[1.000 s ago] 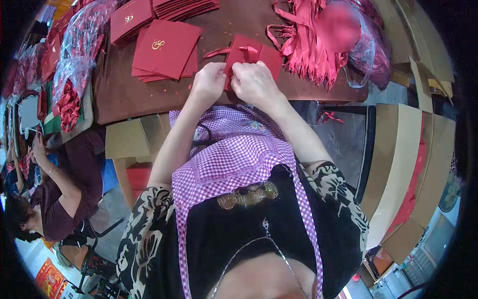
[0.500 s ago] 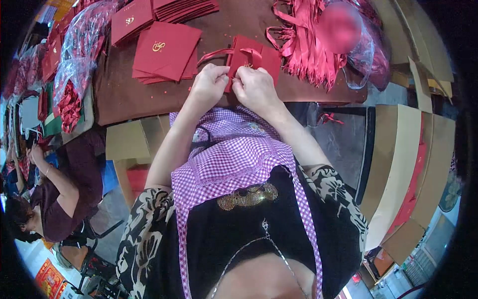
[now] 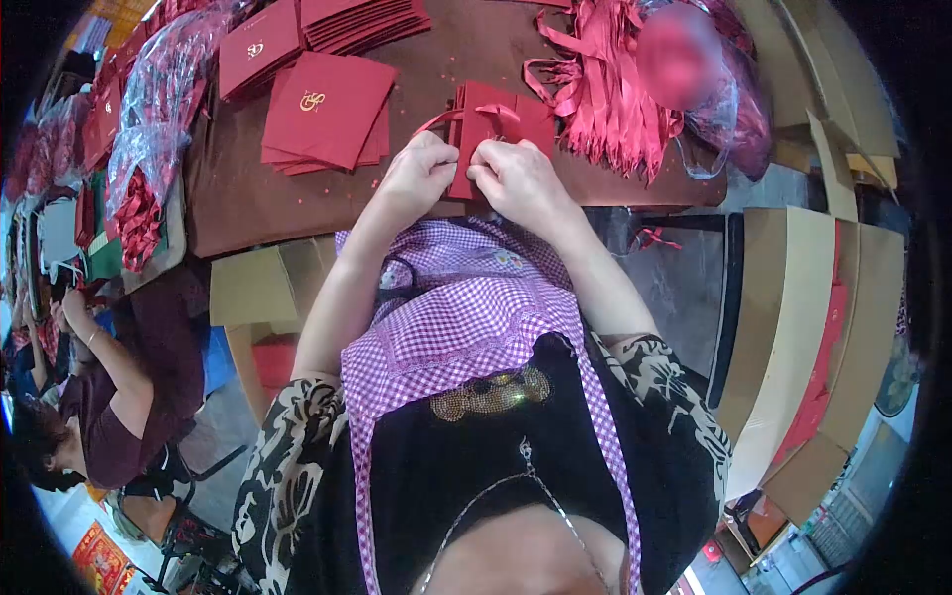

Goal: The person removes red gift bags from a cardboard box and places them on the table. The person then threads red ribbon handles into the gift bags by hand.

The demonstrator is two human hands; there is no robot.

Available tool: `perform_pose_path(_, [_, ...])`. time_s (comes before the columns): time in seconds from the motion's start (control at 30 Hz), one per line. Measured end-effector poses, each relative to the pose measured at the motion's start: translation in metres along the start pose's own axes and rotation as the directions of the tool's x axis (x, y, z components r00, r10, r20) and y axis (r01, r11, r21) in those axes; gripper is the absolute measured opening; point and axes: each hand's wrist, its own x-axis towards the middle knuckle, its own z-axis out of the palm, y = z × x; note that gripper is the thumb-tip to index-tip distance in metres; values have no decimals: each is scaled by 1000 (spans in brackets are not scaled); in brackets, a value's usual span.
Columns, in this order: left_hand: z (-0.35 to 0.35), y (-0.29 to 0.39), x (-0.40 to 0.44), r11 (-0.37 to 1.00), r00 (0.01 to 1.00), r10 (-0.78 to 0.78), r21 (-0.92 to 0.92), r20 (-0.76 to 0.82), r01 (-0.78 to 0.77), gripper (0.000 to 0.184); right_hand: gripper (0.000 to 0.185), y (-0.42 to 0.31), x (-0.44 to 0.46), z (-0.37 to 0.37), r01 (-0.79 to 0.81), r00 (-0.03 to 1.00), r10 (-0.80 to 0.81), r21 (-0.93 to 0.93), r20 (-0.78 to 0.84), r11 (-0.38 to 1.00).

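A red paper bag (image 3: 531, 117), folded flat, lies at the near side of the brown table. A glossy red ribbon (image 3: 499, 112) arches over its top and runs down behind both hands. My left hand (image 3: 420, 177) is closed in a pinch at the bag's left edge, on the ribbon. Beside it, my right hand (image 3: 524, 180) is also closed, fingers curled on the ribbon over the bag's lower part. Both sets of fingertips are close together and partly hidden. Left of my hands is a loose stack of red bags (image 3: 327, 107) with a gold logo.
More red bags (image 3: 260, 48) are piled at the back left. A heap of red ribbons (image 3: 620, 94) lies to the right, beside a plastic-wrapped bundle. Cardboard boxes (image 3: 759, 327) flank me. A co-worker (image 3: 114, 382) sits at the left.
The bag and both hands have shifted slightly toward me. My hands have parted a little. The ribbon arch stands over the bag's top, and its left stretch is lower.
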Motion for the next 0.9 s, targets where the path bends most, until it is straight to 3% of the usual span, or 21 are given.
perform_pose_path(0.1, [0, 3, 0, 999, 1000, 28, -21, 6, -28, 10, 13, -10, 6, -28, 129, 988, -125, -45, 87, 991])
perform_pose_path(0.17, [-2, 12, 1, 999, 999, 49, -25, 11, -49, 9, 19, -21, 13, -45, 304, 951, -309, -130, -21, 944])
perform_pose_path(0.23, [-5, 23, 3, 988, 992, 119, 91, 28, -121, 8, 19, -24, 22, -50, 426, 904, -425, -215, 52, 879])
perform_pose_path(0.37, [-9, 32, 4, 986, 988, 155, 57, 3, -155, 6, 15, -14, 29, -48, 472, 881, -422, -344, 213, 812])
perform_pose_path(0.47, [-14, 28, -2, 995, 994, 91, -33, 56, -90, 6, 6, -14, 27, -49, 494, 860, -450, -170, 242, 853])
perform_pose_path(0.57, [-14, 19, -5, 992, 990, 118, -41, 71, -115, 7, 5, -16, 22, -49, 470, 859, -410, -153, 306, 869])
perform_pose_path(0.63, [-25, 19, -8, 949, 966, -255, -177, 47, 259, 7, 5, -13, 18, -52, 456, 857, -408, -94, 315, 885])
perform_pose_path(0.7, [-41, 10, -8, 822, 874, -483, -317, 53, 473, 13, 6, -8, 15, -56, 455, 860, -402, -113, 315, 883])
perform_pose_path(0.77, [-41, -2, -10, 755, 875, -482, -521, -31, 398, 25, 6, -1, 14, -55, 479, 854, -427, -129, 296, 868])
perform_pose_path(0.87, [-29, 5, -15, 780, 877, -457, -541, -151, 313, 40, 5, 2, 15, -54, 428, 895, -401, -117, 197, 896])
perform_pose_path(0.9, [-29, 5, -19, 749, 874, -486, -520, -12, 410, 47, 5, 3, 16, -54, 428, 895, -401, -121, 196, 896])
